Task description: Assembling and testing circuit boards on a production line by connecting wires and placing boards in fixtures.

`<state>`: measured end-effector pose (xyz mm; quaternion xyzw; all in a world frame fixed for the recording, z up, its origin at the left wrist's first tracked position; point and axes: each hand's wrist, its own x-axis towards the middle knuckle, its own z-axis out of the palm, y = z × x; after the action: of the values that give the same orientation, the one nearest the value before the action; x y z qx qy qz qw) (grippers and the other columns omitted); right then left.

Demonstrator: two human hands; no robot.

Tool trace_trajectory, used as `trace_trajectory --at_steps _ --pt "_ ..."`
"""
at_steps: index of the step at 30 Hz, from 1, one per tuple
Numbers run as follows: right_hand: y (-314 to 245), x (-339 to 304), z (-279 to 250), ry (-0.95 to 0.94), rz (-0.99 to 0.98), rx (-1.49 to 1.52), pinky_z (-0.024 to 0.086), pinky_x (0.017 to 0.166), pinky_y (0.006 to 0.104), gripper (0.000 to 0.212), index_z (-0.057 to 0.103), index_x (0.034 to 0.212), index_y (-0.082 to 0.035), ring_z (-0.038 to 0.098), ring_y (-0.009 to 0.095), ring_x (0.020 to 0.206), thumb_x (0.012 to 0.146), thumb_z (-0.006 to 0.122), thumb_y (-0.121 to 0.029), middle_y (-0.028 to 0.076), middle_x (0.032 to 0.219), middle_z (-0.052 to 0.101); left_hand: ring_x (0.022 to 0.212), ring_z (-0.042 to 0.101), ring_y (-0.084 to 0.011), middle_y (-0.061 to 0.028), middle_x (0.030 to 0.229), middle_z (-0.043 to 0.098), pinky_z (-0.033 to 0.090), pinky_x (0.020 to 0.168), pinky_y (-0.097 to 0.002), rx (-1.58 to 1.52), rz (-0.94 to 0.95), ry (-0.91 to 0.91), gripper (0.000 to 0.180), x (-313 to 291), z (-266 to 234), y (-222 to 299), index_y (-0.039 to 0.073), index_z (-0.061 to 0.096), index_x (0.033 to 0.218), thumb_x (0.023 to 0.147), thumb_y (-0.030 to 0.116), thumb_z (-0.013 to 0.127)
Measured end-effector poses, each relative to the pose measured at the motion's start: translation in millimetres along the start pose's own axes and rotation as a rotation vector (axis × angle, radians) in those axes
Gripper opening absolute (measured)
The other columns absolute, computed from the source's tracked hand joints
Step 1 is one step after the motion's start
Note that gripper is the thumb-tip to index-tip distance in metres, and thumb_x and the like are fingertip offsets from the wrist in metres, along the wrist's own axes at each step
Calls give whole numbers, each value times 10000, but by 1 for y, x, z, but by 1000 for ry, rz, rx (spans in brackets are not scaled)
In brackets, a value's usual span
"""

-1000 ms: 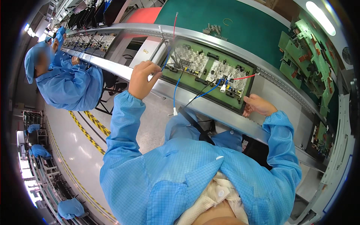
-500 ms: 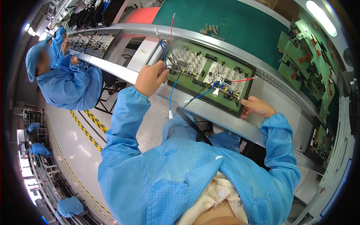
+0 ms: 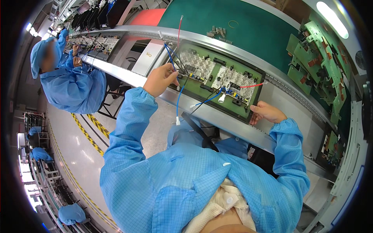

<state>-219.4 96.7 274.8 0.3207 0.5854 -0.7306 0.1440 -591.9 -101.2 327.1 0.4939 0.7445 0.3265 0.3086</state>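
Observation:
Two populated circuit boards sit side by side in a green tray with a black rim (image 3: 254, 99): a left board (image 3: 194, 64) and a right board (image 3: 237, 83). At the tray's left end, my left hand (image 3: 158, 80) is closed in a pinch on a blue wire (image 3: 170, 58), a white connector (image 3: 178, 88) showing just below the fingers. Another blue wire (image 3: 178, 104) hangs over the near edge, ending in a white connector. My right hand (image 3: 268, 112) grips the tray's near right corner, its fingertips partly hidden. Red wires (image 3: 250, 85) and black leads also rise from the boards.
The tray rests on a metal conveyor rail (image 3: 217, 120). Beyond lies a green mat (image 3: 241, 19) with small metal parts (image 3: 219, 32) and a thin yellow ring. Green boards (image 3: 316, 66) stand in a rack at right. A co-worker (image 3: 72, 87) in blue sits at left.
My left hand has shifted slightly right and down, and a white connector now shows under its fingers. My right hand stays at the corner. The co-worker's raised hand has lowered.

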Motion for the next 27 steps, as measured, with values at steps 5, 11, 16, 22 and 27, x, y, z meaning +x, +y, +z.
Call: trace_trajectory --at_steps 5,11,16,22,27 --pt "-5 0 -4 2 72 -128 523 653 290 368 555 976 16 666 204 681 963 533 -351 147 772 675 738 668 -158 -120 766 694 507 709 -271 -27 27 -20 190 3 2 3 -36 546 993 950 149 538" --pt "-5 4 -13 -151 55 -201 515 645 281 442 622 916 35 664 180 670 968 483 -381 144 735 692 740 672 -170 -100 763 703 493 696 -287 15 69 -31 193 6 1 4 -22 556 1002 937 160 550" --pt "-7 8 -8 -163 54 -211 518 641 276 467 637 919 44 663 174 666 964 478 -392 143 734 696 762 692 -205 -117 780 704 490 687 -307 7 56 -59 187 6 -4 -4 -14 574 996 916 155 576" --pt "-11 8 -8 -182 89 -206 528 640 272 477 636 940 50 670 178 670 957 492 -404 145 737 695 769 694 -195 -120 787 702 496 681 -292 -28 54 -90 194 -1 -14 -8 -41 586 963 912 145 582" --pt "-18 11 -4 -181 142 -235 534 633 277 492 638 939 62 671 179 661 946 509 -412 154 746 696 798 685 -183 -132 794 700 516 728 -281 32 100 -199 219 1 -25 -6 -68 591 973 917 144 589"
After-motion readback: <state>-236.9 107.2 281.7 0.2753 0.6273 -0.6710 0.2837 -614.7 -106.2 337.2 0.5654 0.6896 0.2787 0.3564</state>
